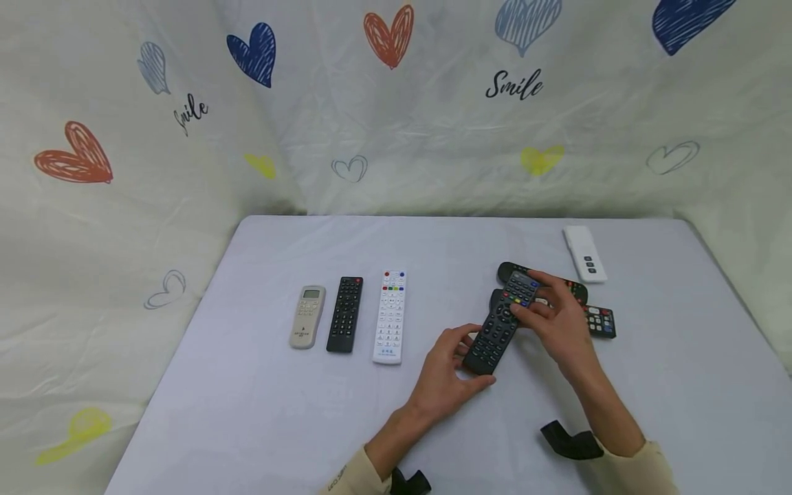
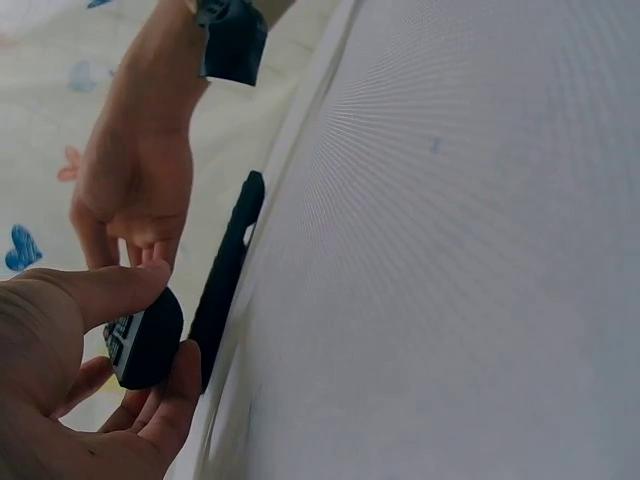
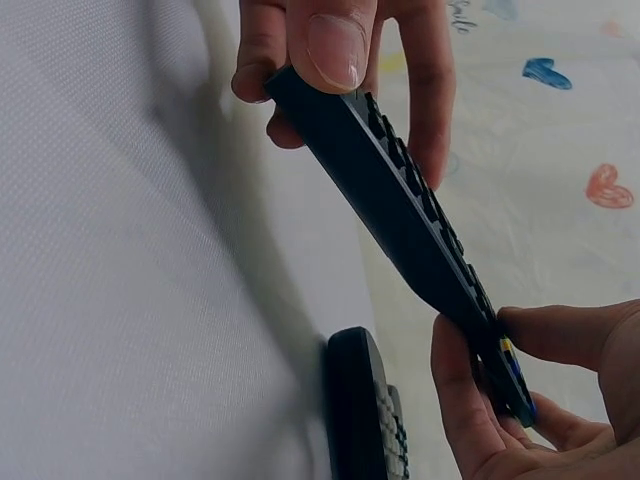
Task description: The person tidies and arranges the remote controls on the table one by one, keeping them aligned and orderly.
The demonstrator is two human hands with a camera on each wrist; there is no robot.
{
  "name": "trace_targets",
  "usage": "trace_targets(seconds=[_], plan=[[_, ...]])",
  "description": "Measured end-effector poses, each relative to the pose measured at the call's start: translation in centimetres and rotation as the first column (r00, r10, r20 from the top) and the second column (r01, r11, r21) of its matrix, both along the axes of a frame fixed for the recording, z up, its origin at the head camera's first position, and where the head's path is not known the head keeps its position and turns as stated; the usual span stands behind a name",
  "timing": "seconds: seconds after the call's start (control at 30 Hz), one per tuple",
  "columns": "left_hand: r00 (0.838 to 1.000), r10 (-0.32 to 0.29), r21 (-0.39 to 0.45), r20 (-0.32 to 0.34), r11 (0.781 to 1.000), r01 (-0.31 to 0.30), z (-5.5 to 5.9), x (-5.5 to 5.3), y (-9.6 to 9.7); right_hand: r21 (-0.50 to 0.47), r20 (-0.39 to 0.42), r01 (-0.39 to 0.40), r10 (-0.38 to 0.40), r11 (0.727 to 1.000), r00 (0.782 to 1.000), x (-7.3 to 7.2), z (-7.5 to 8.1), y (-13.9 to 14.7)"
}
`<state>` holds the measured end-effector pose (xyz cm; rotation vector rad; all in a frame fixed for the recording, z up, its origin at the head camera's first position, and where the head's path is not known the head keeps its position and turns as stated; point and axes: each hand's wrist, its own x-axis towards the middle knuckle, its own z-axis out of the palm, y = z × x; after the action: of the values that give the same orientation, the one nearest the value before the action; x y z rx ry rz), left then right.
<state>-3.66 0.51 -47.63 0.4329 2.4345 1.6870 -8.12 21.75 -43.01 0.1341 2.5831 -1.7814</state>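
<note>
A black remote control point(image 1: 491, 338) with coloured buttons near its top is held tilted above the table by both hands. The left hand point(image 1: 442, 381) grips its lower end between thumb and fingers, as the left wrist view also shows. Near the upper end, the right hand point(image 1: 559, 330) pinches it with the thumb on the button side. Behind it lies a black remote with a rounded end point(image 1: 509, 270), partly hidden by the right hand. Another dark remote with coloured buttons point(image 1: 601, 322) lies nearer, its middle covered by that hand and the held remote.
On the white table point(image 1: 247, 412), a beige remote with a small screen point(image 1: 306, 320), a slim black remote point(image 1: 344, 316) and a white remote point(image 1: 389, 320) lie side by side at left. A white remote with few buttons point(image 1: 584, 254) lies at back right. Patterned cloth point(image 1: 433, 137) hangs behind.
</note>
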Motion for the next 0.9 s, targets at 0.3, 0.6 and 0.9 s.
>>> trace_targets(seconds=[0.3, 0.6, 0.9], plan=[[1.000, 0.015, -0.001, 0.011, 1.000, -0.015, 0.05, 0.12, -0.10, -0.011, 0.001, -0.014, 0.014, 1.000, 1.000, -0.18, 0.17, -0.33], [0.999, 0.018, 0.011, 0.042, 1.000, -0.018, 0.06, 0.25, -0.24, -0.033, 0.003, -0.014, 0.015, 0.999, 1.000, -0.40, 0.14, -0.66], [0.998, 0.019, 0.030, 0.054, 0.999, -0.021, -0.06, 0.33, -0.49, -0.005, -0.001, -0.031, 0.031, 0.999, 1.000, -0.42, 0.01, -0.82]])
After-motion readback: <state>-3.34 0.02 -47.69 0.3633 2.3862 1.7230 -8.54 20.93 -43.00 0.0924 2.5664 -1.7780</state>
